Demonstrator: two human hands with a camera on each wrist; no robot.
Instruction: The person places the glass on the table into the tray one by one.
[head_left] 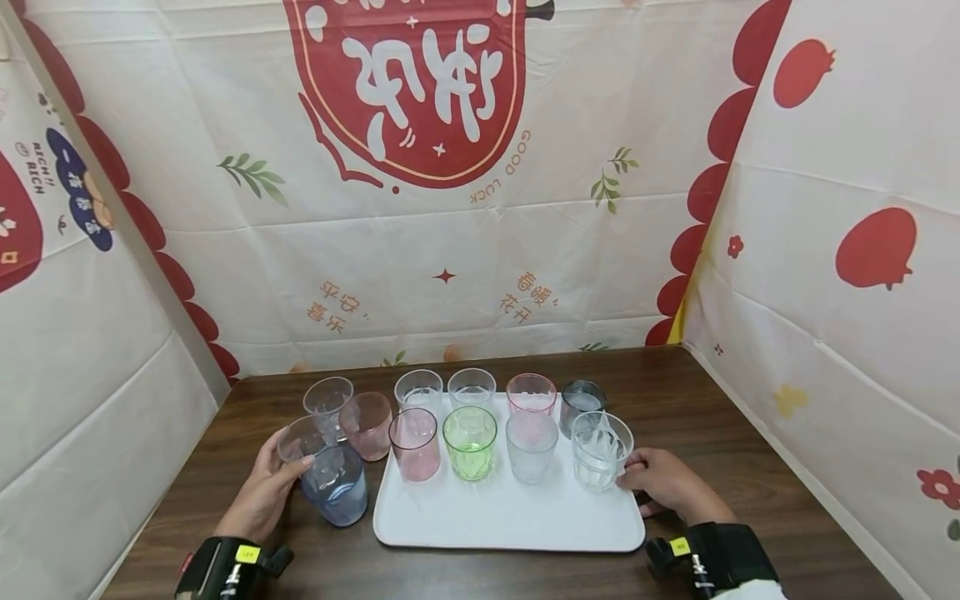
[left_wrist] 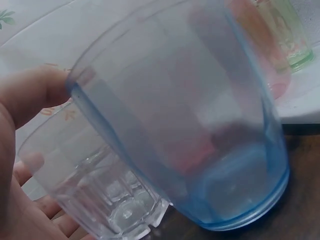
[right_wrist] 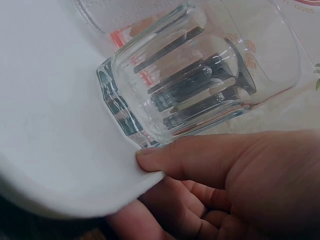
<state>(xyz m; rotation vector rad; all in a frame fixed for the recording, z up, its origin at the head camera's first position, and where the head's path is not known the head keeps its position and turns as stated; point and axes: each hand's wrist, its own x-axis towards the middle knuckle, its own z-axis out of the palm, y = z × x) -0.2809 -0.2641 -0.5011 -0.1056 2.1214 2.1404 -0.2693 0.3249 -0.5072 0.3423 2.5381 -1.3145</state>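
Below my left grip (head_left: 258, 493) I see a thick black wristband (head_left: 213, 567) with a yellow label (head_left: 248, 554), a silver fitting (head_left: 233, 575) and a small red patch (head_left: 185, 563) on its outer edge. Below my right grip (head_left: 670, 482) sits a black cuff (head_left: 731, 552) with a yellow tag (head_left: 679, 547) and silver plug (head_left: 701, 573), a white sleeve (head_left: 753, 591) showing behind it.

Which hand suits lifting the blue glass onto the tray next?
Left, I'd judge: the left hand is close beside the blue glass, while the right hand pinches the white tray at its right edge.
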